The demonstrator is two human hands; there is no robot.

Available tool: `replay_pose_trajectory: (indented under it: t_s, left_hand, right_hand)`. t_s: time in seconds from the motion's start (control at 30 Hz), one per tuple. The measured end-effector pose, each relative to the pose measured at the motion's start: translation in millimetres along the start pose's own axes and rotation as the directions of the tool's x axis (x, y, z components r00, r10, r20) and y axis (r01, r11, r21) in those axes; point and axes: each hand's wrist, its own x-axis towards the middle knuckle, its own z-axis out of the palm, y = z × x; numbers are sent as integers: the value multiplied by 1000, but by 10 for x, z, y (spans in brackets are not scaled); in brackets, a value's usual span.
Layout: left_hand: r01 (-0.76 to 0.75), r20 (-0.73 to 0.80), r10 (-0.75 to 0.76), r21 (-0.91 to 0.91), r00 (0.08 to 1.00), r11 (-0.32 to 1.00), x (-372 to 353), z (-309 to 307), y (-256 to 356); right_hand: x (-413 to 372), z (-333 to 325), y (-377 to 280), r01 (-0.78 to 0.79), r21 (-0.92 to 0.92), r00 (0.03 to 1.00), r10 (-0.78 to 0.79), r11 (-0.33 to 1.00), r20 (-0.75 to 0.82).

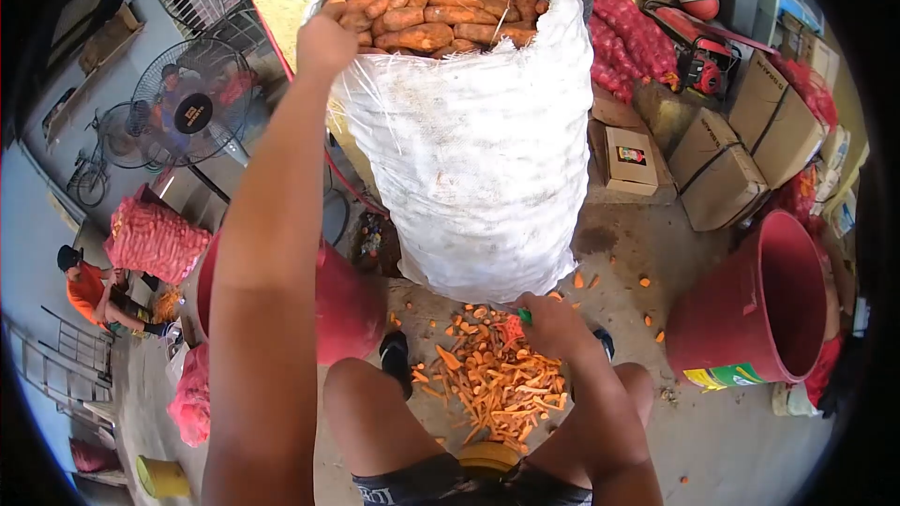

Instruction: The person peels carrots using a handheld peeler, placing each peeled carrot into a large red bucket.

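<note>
A tall white woven sack (pixel 478 150) stands in front of me, its top open and full of carrots (pixel 422 9). My left hand (pixel 326 40) is at the sack's upper left rim, with its fingers closed at the edge; what they hold is hard to make out. Near the sack's bottom, my right hand (pixel 553 323) is wrapped round a green-handled tool (pixel 524 316). The tool's far end is not clear. Below it, between my feet, orange carrot pieces and peelings (pixel 502 379) lie heaped on the floor.
A large red bin (pixel 689 319) stands at the right, another (pixel 347 305) at the left behind my left arm. Cardboard boxes (pixel 717 169) and red mesh sacks (pixel 633 42) are at the upper right. A fan (pixel 194 112) and a seated person (pixel 94 295) are at the left.
</note>
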Motion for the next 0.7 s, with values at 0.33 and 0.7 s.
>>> replay_pose_trajectory:
  t_s: [0.33, 0.7]
  left_hand:
    - [-334, 315, 196, 479, 929, 812, 705, 160, -524]
    - [209, 111, -203, -801, 973, 561, -903, -832, -173]
  right_hand:
    - [384, -143, 115, 5, 90, 1000, -6, 996, 13]
    - [216, -46, 125, 202, 73, 976, -195, 977, -98]
